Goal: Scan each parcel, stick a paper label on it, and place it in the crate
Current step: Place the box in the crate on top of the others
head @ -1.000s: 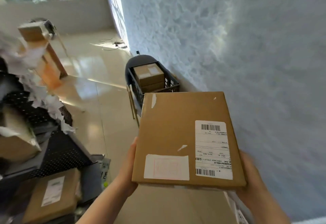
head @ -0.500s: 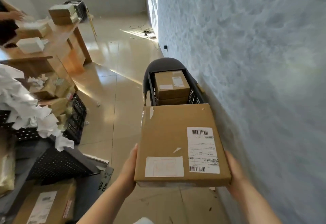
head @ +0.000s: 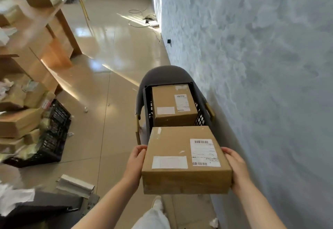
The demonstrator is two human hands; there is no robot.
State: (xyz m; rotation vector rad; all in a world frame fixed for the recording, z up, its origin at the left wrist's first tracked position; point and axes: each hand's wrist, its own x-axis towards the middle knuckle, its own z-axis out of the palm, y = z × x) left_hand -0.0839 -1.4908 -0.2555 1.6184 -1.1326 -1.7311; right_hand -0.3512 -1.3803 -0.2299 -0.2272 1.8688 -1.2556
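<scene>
I hold a flat brown cardboard parcel (head: 178, 149) level in front of me, my left hand (head: 135, 160) on its left side and my right hand (head: 236, 167) on its right side. Its top carries a barcode shipping label and a plain white paper label. Just beyond its far edge stands the black crate (head: 146, 110) on a grey chair (head: 162, 73) by the wall. Another labelled brown parcel (head: 171, 102) lies on top inside the crate.
A textured pale wall (head: 252, 66) runs close along the right. At left are a black crate (head: 55, 131) heaped with boxes and paper scraps, and wooden tables (head: 45, 36) with more boxes. Shiny tiled floor (head: 111, 66) stretches ahead, with cables near the wall.
The parcel has come lower and closer to the crate on the chair, which now looms nearer. My view has tilted down toward the floor.
</scene>
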